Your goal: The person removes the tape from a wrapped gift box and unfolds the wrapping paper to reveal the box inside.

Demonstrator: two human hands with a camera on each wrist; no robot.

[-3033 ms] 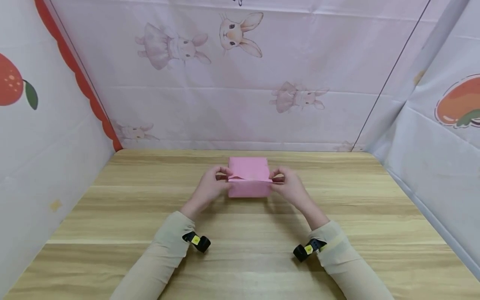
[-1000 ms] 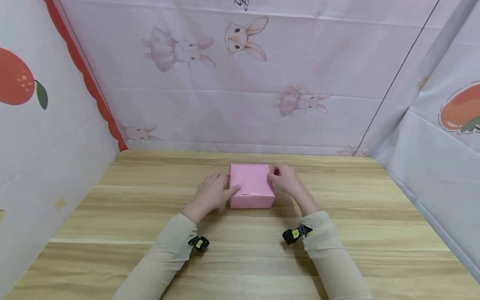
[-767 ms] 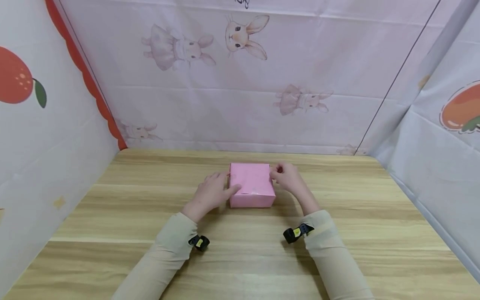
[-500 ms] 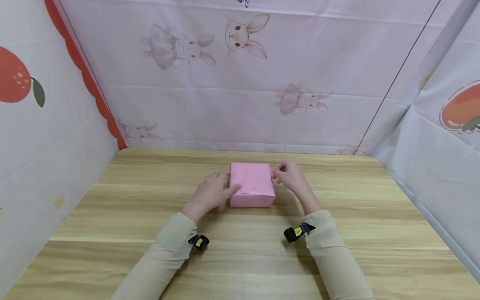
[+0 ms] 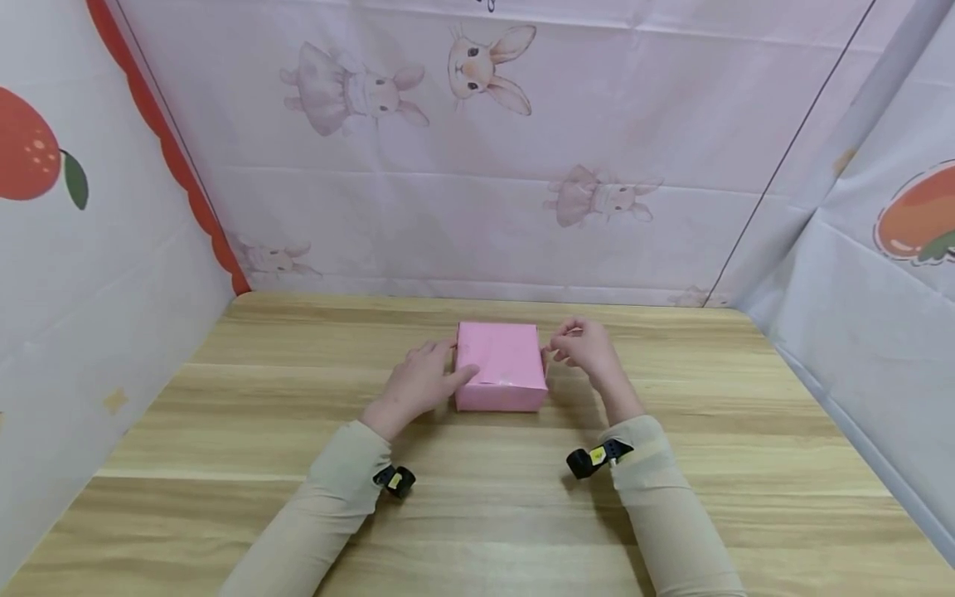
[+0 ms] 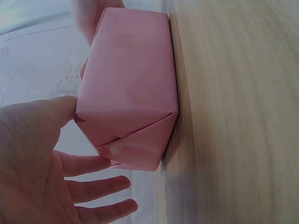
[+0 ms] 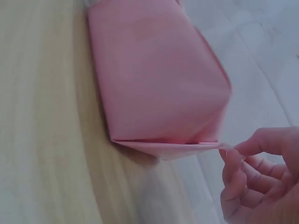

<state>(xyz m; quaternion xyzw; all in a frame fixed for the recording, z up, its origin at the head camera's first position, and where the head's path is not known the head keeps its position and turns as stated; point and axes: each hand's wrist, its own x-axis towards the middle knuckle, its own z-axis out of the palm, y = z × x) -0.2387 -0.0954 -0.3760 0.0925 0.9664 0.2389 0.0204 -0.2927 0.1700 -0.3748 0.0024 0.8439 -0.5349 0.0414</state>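
A box wrapped in pink paper (image 5: 500, 352) sits on the wooden table. At its left end my left hand (image 5: 418, 381) rests its thumb on the top edge, fingers mostly straight. In the left wrist view the index fingertip touches the folded, taped end (image 6: 135, 149), and the other fingers are spread apart. My right hand (image 5: 589, 344) is just off the box's right end. Its thumb and index finger pinch the tip of a pink paper flap (image 7: 173, 148), which stands out from that end. A whitish translucent bit shows at the pinched tip; I cannot tell what it is.
The wooden table (image 5: 477, 506) reaches to a fabric backdrop (image 5: 448, 224) printed with rabbits, close behind the box. Fabric side walls with fruit prints stand left and right. A black wrist camera (image 5: 395, 481) is strapped at each sleeve.
Both hands were pinching the paper's front overlap; the top now lies flat. My left hand has shifted onto the left end. My right hand has moved outward to the right, drawing the end flap out.
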